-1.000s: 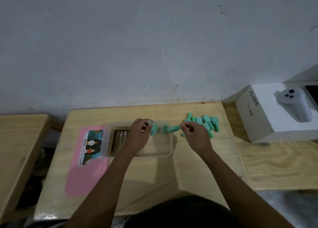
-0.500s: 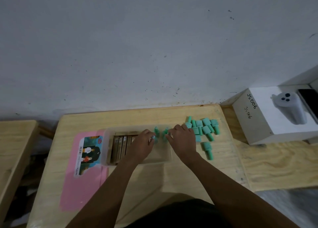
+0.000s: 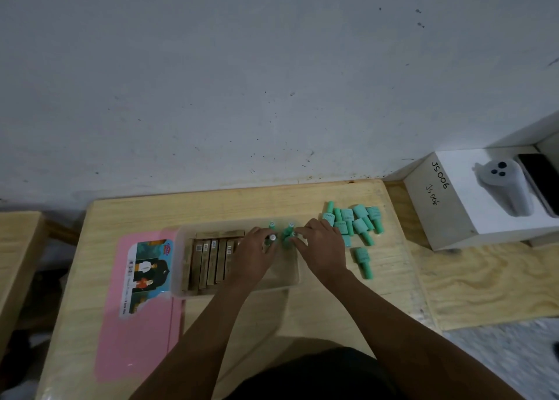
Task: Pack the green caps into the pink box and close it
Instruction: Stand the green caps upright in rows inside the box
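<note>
Wooden desk [image 3: 242, 200], mid-packing: left hand [image 3: 254, 257] and right hand [image 3: 325, 248] pinch green caps [image 3: 285, 237] inside the box [image 3: 236, 292]; pile [image 3: 354, 221] right of fingers likely next.

Mint-green caps [image 3: 360, 226] lie right of centre on a pale, wood-grained desk [image 3: 211, 206]. The frosted clear box [image 3: 180, 278] holds olive-brown cartons [image 3: 211, 260]. Its pink lid [image 3: 142, 339], lower left, bears a teal picture label [image 3: 151, 266]. The white carton [image 3: 447, 218], far right, shows black handwriting.
</note>
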`<state>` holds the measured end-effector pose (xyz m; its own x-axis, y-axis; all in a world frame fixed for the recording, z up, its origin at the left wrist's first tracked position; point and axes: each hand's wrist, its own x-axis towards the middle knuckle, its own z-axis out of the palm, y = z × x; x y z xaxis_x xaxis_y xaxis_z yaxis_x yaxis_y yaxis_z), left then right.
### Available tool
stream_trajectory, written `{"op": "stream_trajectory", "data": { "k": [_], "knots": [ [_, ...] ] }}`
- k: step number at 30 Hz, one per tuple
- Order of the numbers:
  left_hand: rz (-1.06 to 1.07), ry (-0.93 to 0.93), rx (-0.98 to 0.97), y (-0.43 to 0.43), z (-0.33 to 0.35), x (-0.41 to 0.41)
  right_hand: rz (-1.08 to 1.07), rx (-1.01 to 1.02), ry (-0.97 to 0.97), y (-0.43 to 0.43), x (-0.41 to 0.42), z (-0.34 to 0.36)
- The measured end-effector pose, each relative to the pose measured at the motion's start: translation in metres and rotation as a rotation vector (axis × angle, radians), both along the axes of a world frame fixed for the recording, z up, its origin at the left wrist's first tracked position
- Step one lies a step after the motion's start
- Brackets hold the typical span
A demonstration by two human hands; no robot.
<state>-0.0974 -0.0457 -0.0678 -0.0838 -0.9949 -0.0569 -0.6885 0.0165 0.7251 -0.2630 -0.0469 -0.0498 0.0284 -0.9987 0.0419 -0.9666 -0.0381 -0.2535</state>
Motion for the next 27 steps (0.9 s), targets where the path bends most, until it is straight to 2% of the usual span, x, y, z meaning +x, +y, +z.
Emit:
{"op": "stream_trajectory", "data": {
  "k": [7, 12, 20, 24, 27],
  "knots": [
    [0.169, 0.048, 0.032, 0.003, 0.0, -0.004, -0.102, 0.026, -0.028, 0.001, 0.011, 0.0],
    [0.195, 0.03, 0.046, 0.004, 0.004, -0.005, -0.107, 0.036, -0.007, 0.0, 0.012, 0.002],
    [0.23, 0.035, 0.043, 0.001, 0.006, -0.006, -0.115, 0.06, -0.179, 0.002, 0.007, 0.002],
    [0.236, 0.024, 0.04, 0.003, 0.007, -0.007, -0.082, -0.033, -0.218, 0.01, -0.008, 0.006],
    [0.241, 0.006, 0.033, 0.005, 0.007, -0.009, -0.055, -0.008, -0.232, 0.021, -0.023, 0.008]
  ]
}}
